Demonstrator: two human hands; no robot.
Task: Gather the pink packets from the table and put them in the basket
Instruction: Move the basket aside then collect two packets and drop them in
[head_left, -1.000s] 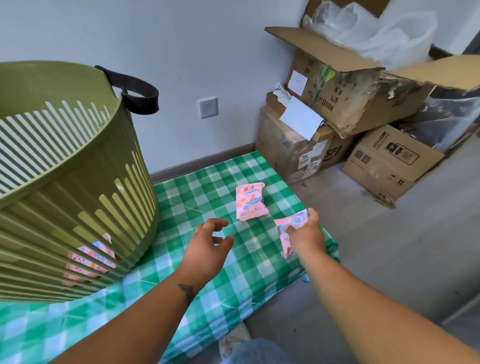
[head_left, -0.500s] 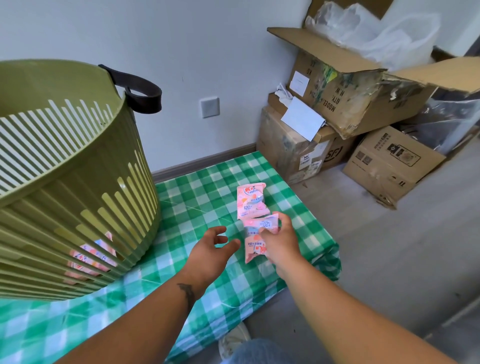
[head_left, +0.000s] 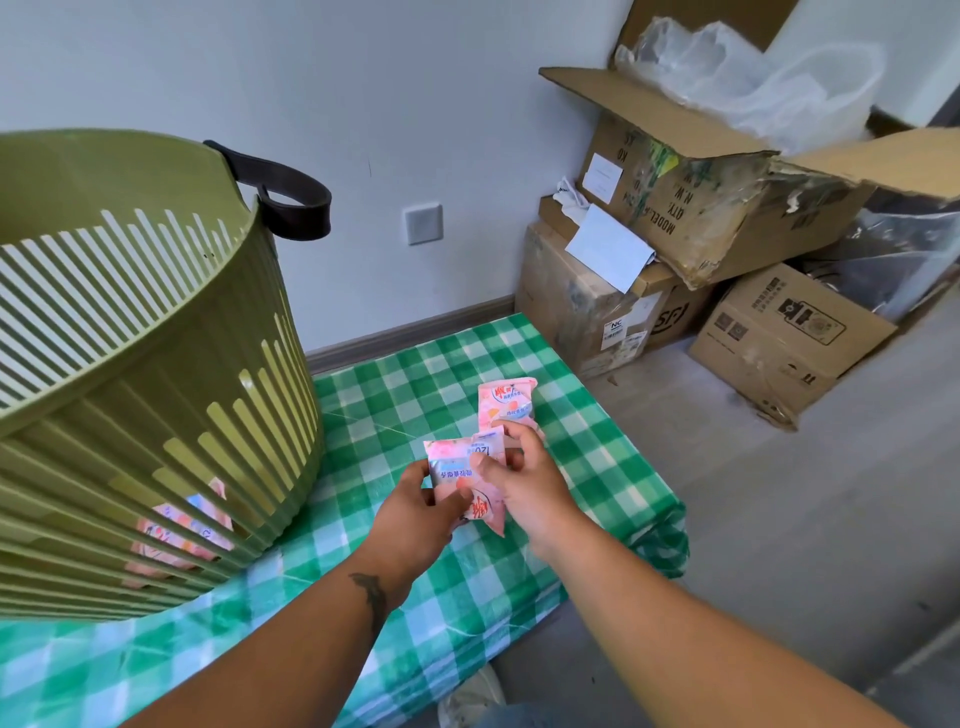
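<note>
Two bare forearms reach from the bottom edge toward the centre of the frame. The left forearm enters from the lower left, with a small dark tattoo near the wrist. The left hand (head_left: 415, 512) is palm-up, fingers curled around a pink packet (head_left: 457, 475). The right forearm enters from the lower right. The right hand (head_left: 524, 483) sits just right of the left, back facing up, thumb and fingertips pinching the same packet.

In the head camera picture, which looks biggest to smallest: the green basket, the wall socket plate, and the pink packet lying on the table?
1. Green basket, though nearness inflates it.
2. Pink packet on the table.
3. Wall socket plate, farther off, so unsure against the packet.
</note>
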